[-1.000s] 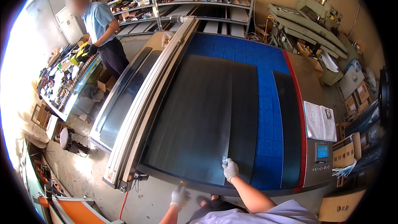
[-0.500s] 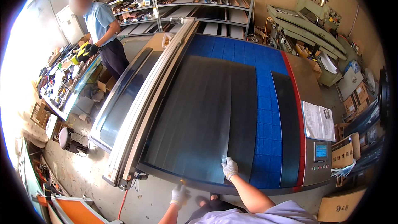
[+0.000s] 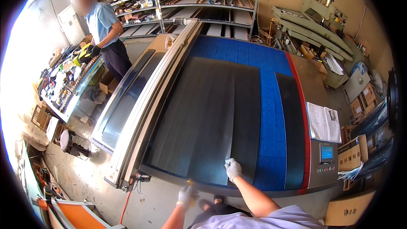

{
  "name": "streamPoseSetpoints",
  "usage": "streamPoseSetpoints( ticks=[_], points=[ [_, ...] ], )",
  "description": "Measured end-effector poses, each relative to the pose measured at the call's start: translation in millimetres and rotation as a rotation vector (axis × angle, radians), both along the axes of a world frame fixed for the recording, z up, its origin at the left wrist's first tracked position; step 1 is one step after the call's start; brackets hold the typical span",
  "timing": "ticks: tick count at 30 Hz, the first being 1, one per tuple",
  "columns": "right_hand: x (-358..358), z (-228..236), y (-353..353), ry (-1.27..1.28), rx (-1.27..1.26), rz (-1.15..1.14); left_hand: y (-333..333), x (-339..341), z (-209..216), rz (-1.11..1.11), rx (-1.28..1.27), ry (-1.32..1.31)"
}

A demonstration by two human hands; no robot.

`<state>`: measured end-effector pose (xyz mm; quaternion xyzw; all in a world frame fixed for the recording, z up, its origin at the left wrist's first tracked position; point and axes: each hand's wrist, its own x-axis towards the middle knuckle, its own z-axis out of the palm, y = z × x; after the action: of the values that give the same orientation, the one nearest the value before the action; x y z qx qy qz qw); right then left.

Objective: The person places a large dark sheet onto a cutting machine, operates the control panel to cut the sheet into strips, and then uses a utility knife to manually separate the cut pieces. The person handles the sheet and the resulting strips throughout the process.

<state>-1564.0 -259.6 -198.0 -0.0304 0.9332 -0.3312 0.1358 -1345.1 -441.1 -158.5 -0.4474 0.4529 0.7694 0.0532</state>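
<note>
A wide black sheet (image 3: pixel 195 110) lies on the flat machine bed, its right edge overlapping a second dark strip (image 3: pixel 246 118). My right hand (image 3: pixel 233 170), in a white knit glove, is closed in a pinch at that edge near the front. A small pale, clear-looking piece (image 3: pixel 228 161) sticks out past its fingertips. Just off the bed's front edge is my left hand (image 3: pixel 185 196), also gloved. Its fingers are wrapped round a slim yellow object (image 3: pixel 190 182), whose kind is too blurred to make out.
A long metal gantry beam (image 3: pixel 157 93) crosses the bed at left. Blue bed surface (image 3: pixel 271 135), another black strip (image 3: pixel 290 118), an open binder (image 3: pixel 323 123) and a control panel (image 3: pixel 327 153) lie to the right. A co-worker (image 3: pixel 104 29) stands at a cluttered table (image 3: pixel 80 87).
My left hand has shifted slightly up and right with the yellow object. My right hand stays at the sheet's edge. The whole view has drifted a little.
</note>
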Motion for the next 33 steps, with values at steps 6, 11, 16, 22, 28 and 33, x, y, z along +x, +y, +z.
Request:
streamPoseSetpoints(
  ticks=[6,11,16,22,28,33],
  points=[
    [-0.4,-1.8,-0.4,0.007,0.122,-0.022,8.5,1.7,5.2,0.003,-0.01,0.079],
    [4.7,57.3,-11.7,0.148,0.443,0.139,6.1,9.5,8.0,0.004,-0.074,0.101],
    [1.2,90.4,-45.1,0.5,0.174,0.63,12.7,6.1,12.2,0.001,-0.175,0.107],
    [4.5,79.1,-127.7,0.55,0.17,1.243,13.7,8.1,-8.0,0.046,-0.246,0.144],
    [16.3,126.6,-165.2,0.249,0.503,1.567,10.4,12.5,-7.7,0.016,-0.255,0.082],
    [12.6,106.9,-169.4,0.245,0.416,1.54,8.5,12.9,-11.9,-0.018,-0.365,0.13]
  ],
)
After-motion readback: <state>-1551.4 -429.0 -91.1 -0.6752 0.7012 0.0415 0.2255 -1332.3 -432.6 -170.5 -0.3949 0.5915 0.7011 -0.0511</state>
